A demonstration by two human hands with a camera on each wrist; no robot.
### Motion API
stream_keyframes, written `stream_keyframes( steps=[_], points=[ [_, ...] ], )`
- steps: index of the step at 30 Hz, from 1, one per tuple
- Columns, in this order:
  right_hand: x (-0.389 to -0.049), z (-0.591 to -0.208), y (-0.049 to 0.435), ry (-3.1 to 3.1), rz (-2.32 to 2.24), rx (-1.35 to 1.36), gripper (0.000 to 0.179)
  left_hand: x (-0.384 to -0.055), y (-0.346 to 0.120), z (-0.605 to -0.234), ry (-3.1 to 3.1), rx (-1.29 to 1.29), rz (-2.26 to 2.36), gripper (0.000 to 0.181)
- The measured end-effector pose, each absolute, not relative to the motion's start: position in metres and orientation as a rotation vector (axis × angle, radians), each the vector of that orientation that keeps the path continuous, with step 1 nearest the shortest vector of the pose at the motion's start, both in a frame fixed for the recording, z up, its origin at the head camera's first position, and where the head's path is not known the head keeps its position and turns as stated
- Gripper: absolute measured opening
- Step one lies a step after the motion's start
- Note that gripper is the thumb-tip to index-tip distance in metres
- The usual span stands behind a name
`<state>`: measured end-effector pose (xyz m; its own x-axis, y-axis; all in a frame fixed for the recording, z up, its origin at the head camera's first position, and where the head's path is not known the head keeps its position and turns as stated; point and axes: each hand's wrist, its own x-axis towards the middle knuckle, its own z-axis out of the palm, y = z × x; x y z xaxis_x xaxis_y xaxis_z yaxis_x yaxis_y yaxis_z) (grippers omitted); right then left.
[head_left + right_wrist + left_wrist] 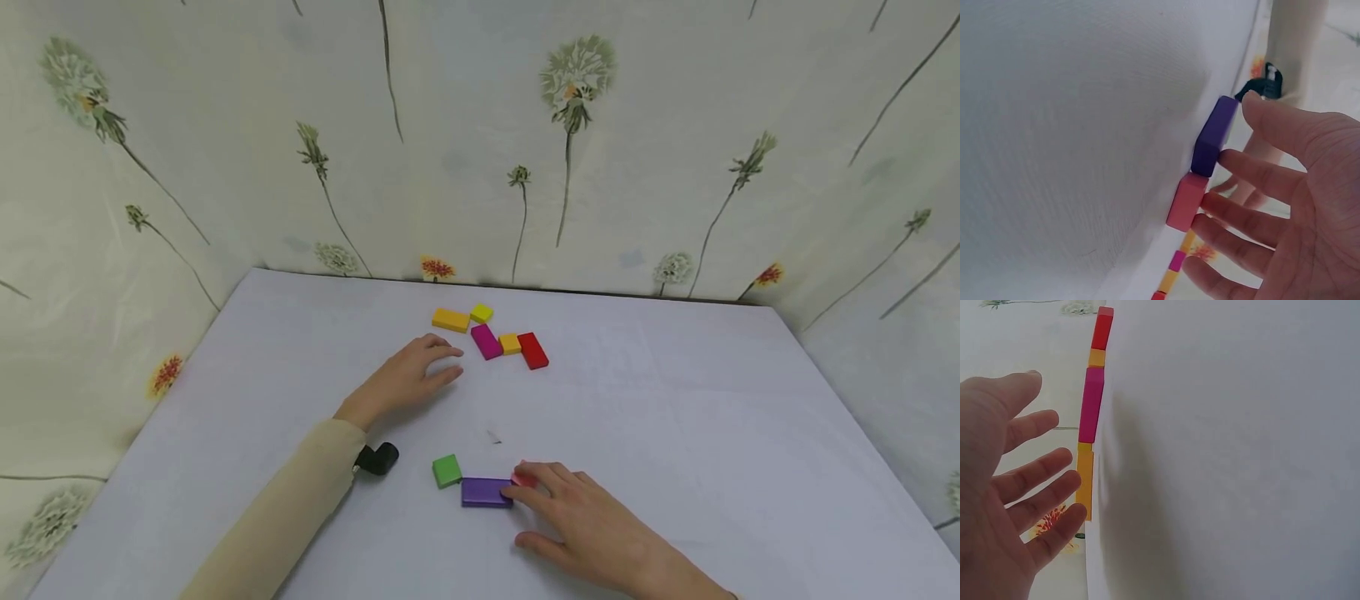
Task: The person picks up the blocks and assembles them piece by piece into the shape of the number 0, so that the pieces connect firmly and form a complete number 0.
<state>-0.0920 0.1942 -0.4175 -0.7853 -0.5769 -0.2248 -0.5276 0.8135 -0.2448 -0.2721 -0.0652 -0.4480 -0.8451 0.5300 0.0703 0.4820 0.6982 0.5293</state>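
Note:
My right hand [592, 525] rests its fingertips on a purple rectangular block [482, 492] and a pink block [1187, 203] beside it, its fingers fairly straight. Fingers partly cover the pink block in the head view. At the purple block's left corner lies a green square block [447, 471]. Farther up the table, my left hand [405, 375] holds nothing, with fingers spread and relaxed. Just beyond its fingertips is a loose row: an orange block [451, 320], a small yellow one [482, 313], a magenta one [486, 342], a small orange-yellow one [510, 344] and a red one [533, 351].
The blocks lie on a white tabletop [675, 417], with a flower-printed cloth [450, 167] behind it and at both sides. A small clear scrap [493, 437] lies between the two groups. A black wrist device [378, 459] sticks out below my left sleeve.

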Motion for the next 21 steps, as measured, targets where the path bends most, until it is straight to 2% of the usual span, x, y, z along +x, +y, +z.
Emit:
stream_keyframes(
  steps=[21],
  points=[
    [-0.092, -0.42, 0.196, 2.718, -0.266, -0.872, 0.053, -0.305, -0.033, -0.447, 2.801, 0.823, 0.713, 0.046]
  ],
)
